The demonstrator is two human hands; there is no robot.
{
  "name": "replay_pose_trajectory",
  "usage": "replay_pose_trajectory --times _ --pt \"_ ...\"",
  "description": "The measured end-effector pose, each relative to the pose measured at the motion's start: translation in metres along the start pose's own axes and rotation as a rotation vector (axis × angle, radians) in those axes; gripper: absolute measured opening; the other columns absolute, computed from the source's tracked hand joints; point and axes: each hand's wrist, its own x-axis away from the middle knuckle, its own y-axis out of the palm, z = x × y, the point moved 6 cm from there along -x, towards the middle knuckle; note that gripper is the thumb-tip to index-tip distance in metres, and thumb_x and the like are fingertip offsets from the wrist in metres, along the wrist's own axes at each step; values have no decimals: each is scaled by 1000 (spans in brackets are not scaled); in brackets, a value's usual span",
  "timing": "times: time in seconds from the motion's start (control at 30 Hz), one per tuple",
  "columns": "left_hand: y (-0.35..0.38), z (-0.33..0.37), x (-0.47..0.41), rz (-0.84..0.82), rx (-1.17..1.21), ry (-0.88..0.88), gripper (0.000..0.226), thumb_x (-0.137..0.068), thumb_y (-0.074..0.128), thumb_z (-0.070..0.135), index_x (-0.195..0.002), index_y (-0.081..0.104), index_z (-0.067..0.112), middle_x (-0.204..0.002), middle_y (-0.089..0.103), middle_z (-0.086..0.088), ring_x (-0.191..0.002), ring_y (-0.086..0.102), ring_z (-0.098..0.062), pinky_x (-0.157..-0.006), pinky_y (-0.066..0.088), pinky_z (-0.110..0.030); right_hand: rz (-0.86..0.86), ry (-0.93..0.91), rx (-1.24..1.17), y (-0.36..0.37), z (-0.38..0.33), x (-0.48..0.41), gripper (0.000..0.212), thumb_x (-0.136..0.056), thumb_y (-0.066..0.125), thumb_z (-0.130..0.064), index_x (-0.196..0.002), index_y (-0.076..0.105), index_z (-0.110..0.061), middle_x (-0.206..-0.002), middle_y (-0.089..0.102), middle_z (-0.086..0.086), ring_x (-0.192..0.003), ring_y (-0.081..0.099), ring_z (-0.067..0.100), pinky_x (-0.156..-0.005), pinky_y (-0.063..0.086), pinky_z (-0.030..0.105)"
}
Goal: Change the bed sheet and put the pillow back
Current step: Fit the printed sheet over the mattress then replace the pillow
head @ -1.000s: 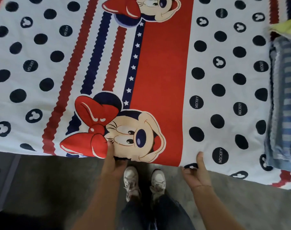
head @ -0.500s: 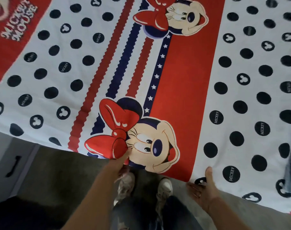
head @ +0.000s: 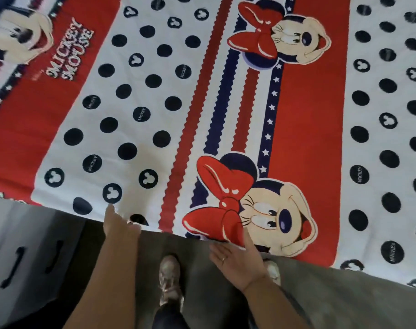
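The bed sheet (head: 145,110), white with dark dots, red bands and cartoon mouse prints, lies flat over the bed and fills the upper view. Its near edge runs slanting from left down to right. My left hand (head: 120,227) is at that edge on the dotted panel, thumb on top and fingers tucked under the hem. My right hand (head: 238,260) is held palm up below the edge by the red-bow mouse print. Its fingers are straight and its thumb touches the hem. No pillow is in view.
A grey drawer unit with dark handles (head: 19,257) stands at the lower left, close to the bed. Grey floor (head: 332,298) runs along the bed's side. My shoes (head: 170,279) stand on it between my arms.
Both hands have shifted left along the sheet's edge. The left went from the mouse print to the dotted panel and the right opened palm up. The striped blanket at right has left the view.
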Motion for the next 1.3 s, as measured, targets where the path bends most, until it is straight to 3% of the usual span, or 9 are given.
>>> replay_pose_trajectory --times 0.13,0.23,0.33,0.4,0.6,0.77,1.03,1.17,1.3 --pt "6 24 -20 -113 -92 -95 65 -94 46 56 -146 36 20 -150 40 -10 -135 42 -29 -109 37 -45 30 -161 -181 43 16 -17 66 -88 59 -51 -131 49 -2 -144 46 15 -129 45 18 -109 38 42" --pt "10 33 -29 -211 -121 -137 44 -87 59 58 -112 61 21 -113 67 -9 -99 63 -34 -89 51 -49 80 -212 -268 52 18 -28 66 -82 67 -49 -129 52 -6 -126 59 18 -113 58 33 -92 49 48" --pt "7 34 -37 -285 -115 -212 46 -82 67 57 -109 65 20 -105 71 -12 -99 65 -39 -91 48 -61 99 -221 -317 59 22 -37 82 -68 77 -50 -130 48 -6 -122 60 17 -105 61 37 -79 51 52" --pt "2 36 -44 -266 -109 -235 51 -78 71 57 -109 64 18 -109 70 -13 -101 65 -39 -93 48 -60 106 -246 -326 62 25 -42 96 -57 81 -51 -136 44 -10 -128 58 15 -111 59 38 -84 52 55" --pt "-12 37 -51 -300 -16 -253 60 -71 80 49 -115 65 12 -107 72 -14 -98 69 -32 -77 58 -47 173 -303 -369 61 26 -58 82 -72 79 -46 -137 41 -14 -129 55 13 -118 53 39 -93 46 61" --pt "-2 46 -53 -476 72 -279 89 -52 93 44 -129 60 13 -126 64 -18 -116 60 -42 -102 42 -60 94 -319 -267 80 20 -56 55 -78 71 -51 -117 57 -17 -117 62 15 -111 57 38 -87 45 59" --pt "2 51 -53 -366 32 -129 39 -81 76 36 -106 66 8 -96 75 -15 -89 72 -31 -89 55 -47 79 -458 -274 65 12 -59 71 -65 78 -33 -130 55 -15 -122 66 11 -114 61 28 -100 48 46" --pt "-9 38 -67 -371 -7 -110 30 -86 71 30 -107 66 8 -100 74 -14 -86 74 -25 -80 58 -40 52 -485 -217 51 16 -69 78 -59 86 -30 -130 57 -17 -119 68 8 -105 67 24 -79 59 40" --pt "-15 34 -89 -335 -104 -93 39 -86 72 31 -114 63 6 -105 72 -14 -97 69 -26 -94 52 -41 160 -477 -142 47 15 -82 45 -83 70 -28 -124 55 -18 -129 61 9 -109 61 29 -95 50 48"
